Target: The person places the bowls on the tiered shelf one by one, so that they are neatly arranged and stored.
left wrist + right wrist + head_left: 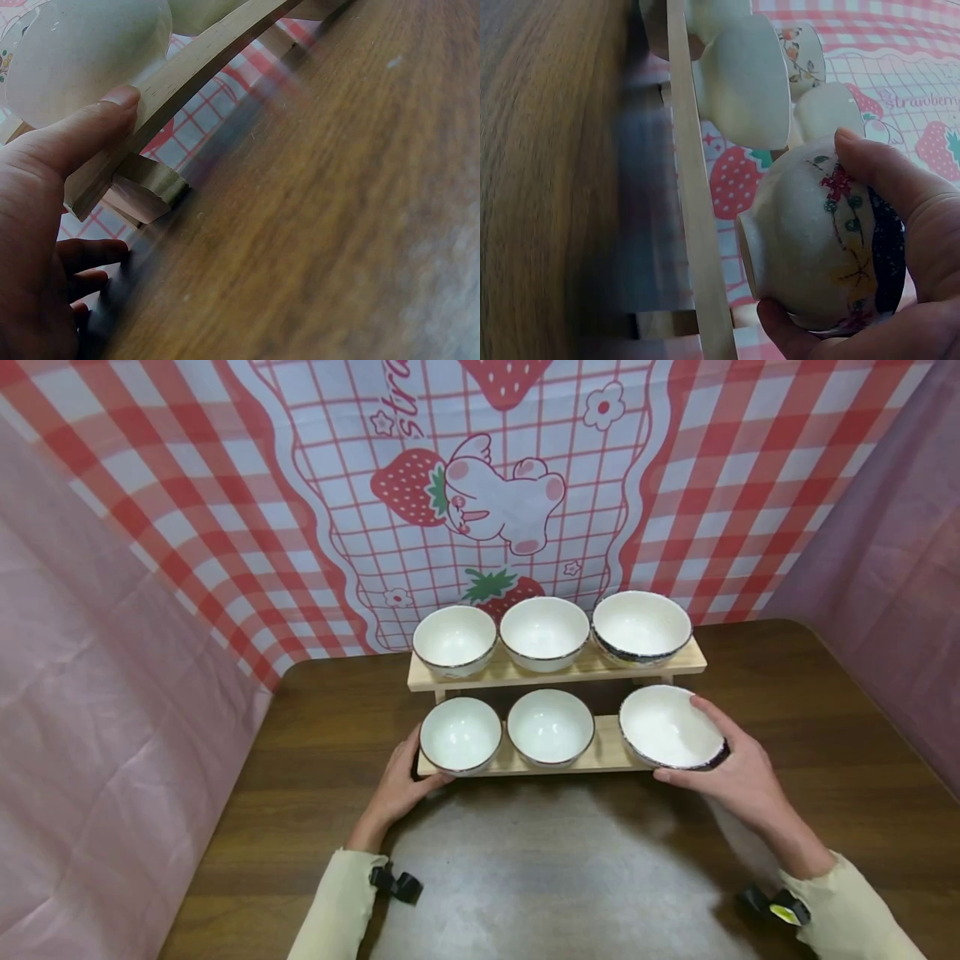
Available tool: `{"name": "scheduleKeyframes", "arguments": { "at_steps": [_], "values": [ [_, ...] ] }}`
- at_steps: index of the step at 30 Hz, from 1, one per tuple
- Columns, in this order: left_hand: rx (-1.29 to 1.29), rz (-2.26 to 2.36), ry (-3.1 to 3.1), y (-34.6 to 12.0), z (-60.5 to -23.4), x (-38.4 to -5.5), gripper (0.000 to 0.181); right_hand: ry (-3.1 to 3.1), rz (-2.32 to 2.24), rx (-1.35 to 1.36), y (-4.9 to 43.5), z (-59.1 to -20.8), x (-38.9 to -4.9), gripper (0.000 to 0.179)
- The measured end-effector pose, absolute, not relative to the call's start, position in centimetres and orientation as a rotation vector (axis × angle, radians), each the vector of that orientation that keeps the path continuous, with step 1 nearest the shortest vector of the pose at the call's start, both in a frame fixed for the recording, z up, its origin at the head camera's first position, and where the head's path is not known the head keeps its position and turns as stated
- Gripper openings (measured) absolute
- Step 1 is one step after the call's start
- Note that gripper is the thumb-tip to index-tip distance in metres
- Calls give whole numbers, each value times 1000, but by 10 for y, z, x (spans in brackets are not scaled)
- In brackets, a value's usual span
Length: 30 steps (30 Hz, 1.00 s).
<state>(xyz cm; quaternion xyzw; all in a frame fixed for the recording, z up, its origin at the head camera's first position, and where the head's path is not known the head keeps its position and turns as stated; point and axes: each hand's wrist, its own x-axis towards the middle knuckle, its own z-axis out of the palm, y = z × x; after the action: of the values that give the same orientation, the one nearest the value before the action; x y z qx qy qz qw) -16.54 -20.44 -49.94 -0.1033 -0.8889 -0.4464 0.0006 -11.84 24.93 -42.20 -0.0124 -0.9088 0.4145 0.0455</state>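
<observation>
My right hand [738, 777] grips a white bowl [667, 727] with a dark rim at the right end of the lower shelf. In the right wrist view, this bowl [802, 232] shows painted flowers and a dark blue band. A gap shows there between its foot and the shelf's front board. My left hand [397, 785] holds the left end of the wooden stand [611, 743], beside a white bowl [461, 735]. Its thumb [101, 124] lies on the board's edge by that bowl; the other fingers curl below it. A further bowl [551, 727] sits between them.
On the upper shelf stand three more bowls, left [455, 639], middle [545, 631] and right [642, 622]. Behind the stand hangs a red-checked strawberry cloth [510, 518]. Brown wooden table [300, 827] surrounds the stand, with pink cloth [97, 735] at the left.
</observation>
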Motion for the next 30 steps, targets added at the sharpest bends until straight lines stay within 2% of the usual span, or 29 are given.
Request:
{"name": "scheduleKeyframes", "arguments": {
  "at_steps": [30],
  "values": [
    [-314,-1397,-2793,-205,-501,-165,100,-2748,1315,-12,232,-433,-128,111]
  ]
}}
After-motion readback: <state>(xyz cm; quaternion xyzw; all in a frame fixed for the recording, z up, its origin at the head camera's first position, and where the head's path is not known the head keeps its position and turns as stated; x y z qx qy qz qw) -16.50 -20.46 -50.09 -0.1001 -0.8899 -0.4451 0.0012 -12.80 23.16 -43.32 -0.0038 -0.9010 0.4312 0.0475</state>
